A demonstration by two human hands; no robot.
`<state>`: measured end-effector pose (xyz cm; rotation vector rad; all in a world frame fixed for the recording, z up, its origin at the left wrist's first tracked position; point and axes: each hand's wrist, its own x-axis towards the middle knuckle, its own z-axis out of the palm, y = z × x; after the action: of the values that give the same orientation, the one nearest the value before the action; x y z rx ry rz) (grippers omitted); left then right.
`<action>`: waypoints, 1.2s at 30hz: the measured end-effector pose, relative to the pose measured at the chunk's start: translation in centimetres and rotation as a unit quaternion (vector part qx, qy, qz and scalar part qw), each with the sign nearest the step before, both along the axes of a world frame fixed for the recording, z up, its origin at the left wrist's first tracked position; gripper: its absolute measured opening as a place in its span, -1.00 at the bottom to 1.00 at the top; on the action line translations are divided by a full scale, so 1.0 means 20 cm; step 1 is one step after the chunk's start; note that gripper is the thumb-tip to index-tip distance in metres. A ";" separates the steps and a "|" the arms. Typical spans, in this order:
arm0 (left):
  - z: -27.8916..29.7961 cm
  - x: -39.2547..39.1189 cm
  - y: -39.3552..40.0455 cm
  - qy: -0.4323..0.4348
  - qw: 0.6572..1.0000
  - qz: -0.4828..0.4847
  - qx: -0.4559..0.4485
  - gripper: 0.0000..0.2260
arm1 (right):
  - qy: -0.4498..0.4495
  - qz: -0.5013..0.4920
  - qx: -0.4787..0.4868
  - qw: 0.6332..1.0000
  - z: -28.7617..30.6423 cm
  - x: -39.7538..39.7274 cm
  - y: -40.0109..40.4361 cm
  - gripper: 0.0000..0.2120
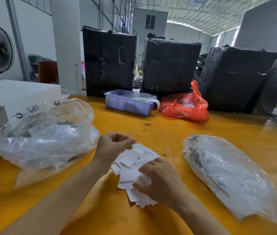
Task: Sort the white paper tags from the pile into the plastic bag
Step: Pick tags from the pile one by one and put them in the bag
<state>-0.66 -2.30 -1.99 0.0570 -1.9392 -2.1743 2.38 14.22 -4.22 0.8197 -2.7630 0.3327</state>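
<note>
The left hand (113, 144) pinches a white tag (131, 157) at the far edge of the tag pile (134, 173) on the yellow table (168, 129); the right hand (158, 181) curls over its near side. Clear bags flank the pile, one to its left (46, 138), one to its right (226, 173). Beyond it sit a purple bin (127, 103), a red bag (185, 104) and black bales (109, 60).

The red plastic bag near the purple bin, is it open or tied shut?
Open. The red plastic bag lies slumped beside the purple bin, its mouth gaping with pale contents visible inside; its handle loop sticks up untied.
</note>
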 end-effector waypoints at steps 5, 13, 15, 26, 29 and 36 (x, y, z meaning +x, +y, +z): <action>0.00 0.01 0.02 -0.005 1.000 -0.019 0.008 -0.78 | 0.037 0.001 -0.010 0.999 0.02 -0.01 0.06 -0.69; 0.00 0.02 0.03 -0.014 0.998 -0.041 0.037 -0.74 | -0.214 -0.143 -0.621 0.740 0.12 -0.08 0.19 -0.77; 0.01 0.03 0.05 -0.014 0.999 -0.044 0.020 -0.72 | -0.272 -0.151 -0.669 0.675 0.13 -0.09 0.20 -0.82; -0.02 0.05 0.14 -0.071 0.990 -0.120 0.004 -0.81 | -0.237 -0.079 -0.676 0.693 0.11 -0.06 0.15 -0.87; -0.03 0.05 0.15 -0.063 0.992 -0.107 0.008 -0.83 | -0.215 -0.025 -0.617 0.757 0.11 -0.04 0.14 -0.95; -0.02 0.06 0.15 -0.053 0.994 -0.079 0.053 -0.82 | -0.258 0.001 -0.421 0.870 0.14 -0.02 0.17 -0.79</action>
<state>0.52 0.78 -2.41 0.0389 -1.9415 -2.4224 1.96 17.53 -1.36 0.5269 -2.5633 1.8149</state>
